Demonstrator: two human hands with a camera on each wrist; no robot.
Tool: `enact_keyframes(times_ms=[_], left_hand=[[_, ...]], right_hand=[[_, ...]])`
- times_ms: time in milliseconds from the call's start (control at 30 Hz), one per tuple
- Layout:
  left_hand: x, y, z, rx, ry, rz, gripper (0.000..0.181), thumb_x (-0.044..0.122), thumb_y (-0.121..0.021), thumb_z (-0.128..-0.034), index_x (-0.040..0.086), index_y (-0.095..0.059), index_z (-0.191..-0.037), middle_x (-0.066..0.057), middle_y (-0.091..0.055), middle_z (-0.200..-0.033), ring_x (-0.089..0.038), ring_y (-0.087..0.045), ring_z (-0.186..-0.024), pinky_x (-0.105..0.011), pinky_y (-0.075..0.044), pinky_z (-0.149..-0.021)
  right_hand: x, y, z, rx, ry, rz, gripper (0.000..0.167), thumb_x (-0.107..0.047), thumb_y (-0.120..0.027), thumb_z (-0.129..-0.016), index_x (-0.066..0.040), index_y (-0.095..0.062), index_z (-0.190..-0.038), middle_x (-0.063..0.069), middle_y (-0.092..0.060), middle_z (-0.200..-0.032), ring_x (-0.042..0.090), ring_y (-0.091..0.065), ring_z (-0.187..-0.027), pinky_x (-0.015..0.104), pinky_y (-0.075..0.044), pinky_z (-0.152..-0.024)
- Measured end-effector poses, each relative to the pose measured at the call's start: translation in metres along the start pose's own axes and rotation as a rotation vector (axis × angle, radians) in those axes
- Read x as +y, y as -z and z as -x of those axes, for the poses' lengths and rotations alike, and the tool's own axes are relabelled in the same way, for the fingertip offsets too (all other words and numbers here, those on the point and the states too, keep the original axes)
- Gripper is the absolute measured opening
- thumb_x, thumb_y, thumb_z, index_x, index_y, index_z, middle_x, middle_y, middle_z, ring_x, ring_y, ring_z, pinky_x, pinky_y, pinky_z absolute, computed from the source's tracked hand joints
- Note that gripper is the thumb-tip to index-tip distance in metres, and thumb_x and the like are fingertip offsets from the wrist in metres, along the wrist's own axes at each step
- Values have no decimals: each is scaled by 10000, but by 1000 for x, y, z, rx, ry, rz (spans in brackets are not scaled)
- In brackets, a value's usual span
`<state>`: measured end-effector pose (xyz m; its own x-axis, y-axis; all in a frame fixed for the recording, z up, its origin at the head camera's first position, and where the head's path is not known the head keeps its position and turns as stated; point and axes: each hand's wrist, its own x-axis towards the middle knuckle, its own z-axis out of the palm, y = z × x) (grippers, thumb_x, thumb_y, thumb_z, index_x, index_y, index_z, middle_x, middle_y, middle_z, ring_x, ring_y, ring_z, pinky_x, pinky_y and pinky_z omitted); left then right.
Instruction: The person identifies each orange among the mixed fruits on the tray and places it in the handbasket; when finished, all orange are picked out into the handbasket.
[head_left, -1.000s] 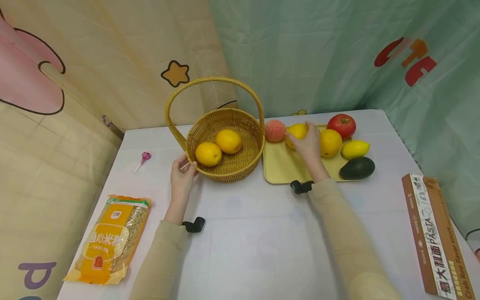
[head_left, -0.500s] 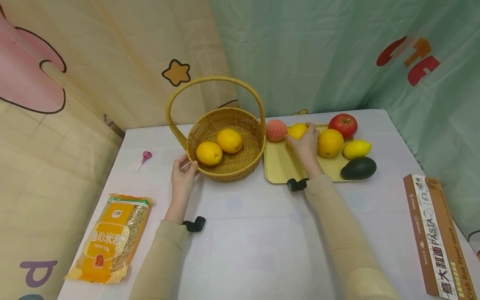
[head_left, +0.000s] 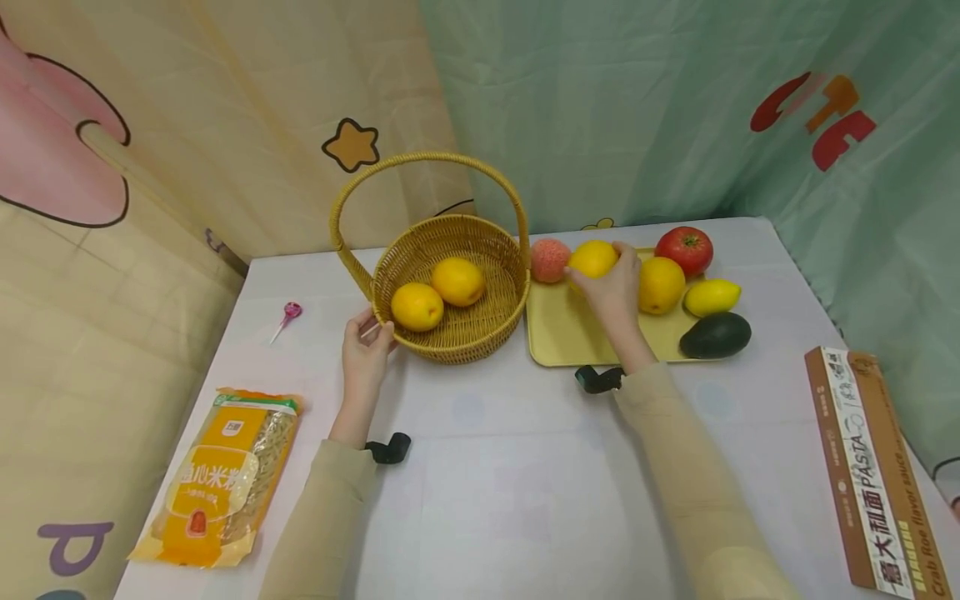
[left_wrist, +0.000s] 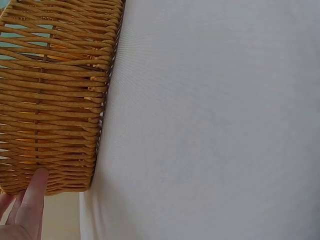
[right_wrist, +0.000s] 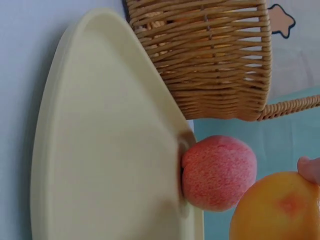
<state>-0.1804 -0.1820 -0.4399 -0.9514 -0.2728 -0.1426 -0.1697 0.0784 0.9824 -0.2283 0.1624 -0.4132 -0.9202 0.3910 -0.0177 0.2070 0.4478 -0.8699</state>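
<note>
My left hand (head_left: pixel 365 357) grips the near left rim of the wicker basket (head_left: pixel 480 342); in the left wrist view a finger (left_wrist: pixel 33 200) lies against the woven side. Two yellow-orange fruits (head_left: pixel 458 282) lie inside the basket. Over the back of the yellow tray (head_left: pixel 562 333), my right hand (head_left: pixel 617 292) holds a yellow fruit (head_left: pixel 592 259), which the right wrist view shows as an orange-yellow fruit (right_wrist: pixel 277 210) beside a pink peach-like fruit (right_wrist: pixel 220 172), a thumb or fingertip on its edge.
Another yellow fruit (head_left: pixel 661 286), a red fruit (head_left: pixel 684 251), a lemon (head_left: pixel 712 297) and a dark green avocado (head_left: pixel 715 336) sit at the tray's right. A pasta box (head_left: pixel 870 467) lies far right; a noodle packet (head_left: pixel 217 479) and a lollipop (head_left: pixel 292 311) lie left.
My right hand has lifted the yellow fruit slightly, and more of it shows beside the peach-like fruit. My left hand and the basket have stayed in place.
</note>
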Motion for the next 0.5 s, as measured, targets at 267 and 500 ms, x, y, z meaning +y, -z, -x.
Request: enact_keyframes(times_ms=[267,500], left_hand=[[0,1,0,-7,-6,-10,512,133,-566,-996,52,-369,-1461,-130,-459,-1454,-214,-538,-1240,-325,-560,-982],[-2,1,0,3,-14,-10,501,132,-569,-994,60,-382,-1453,-123,-468,-1444,-233,-544,-1248,-192,-580,-877]], right_hand=[[-17,9,19,-49,108,-18,893,-369,-824,-781,-23,-346,-1450,172,-416,-1472,314,-427,-1317,437,-384,-1160],[-31,5,38,-146,168,-69,879,-338,-827,-768,-50,-346,-1445,141,-429,-1456,305,-479,-1257,481,-476,-1061]])
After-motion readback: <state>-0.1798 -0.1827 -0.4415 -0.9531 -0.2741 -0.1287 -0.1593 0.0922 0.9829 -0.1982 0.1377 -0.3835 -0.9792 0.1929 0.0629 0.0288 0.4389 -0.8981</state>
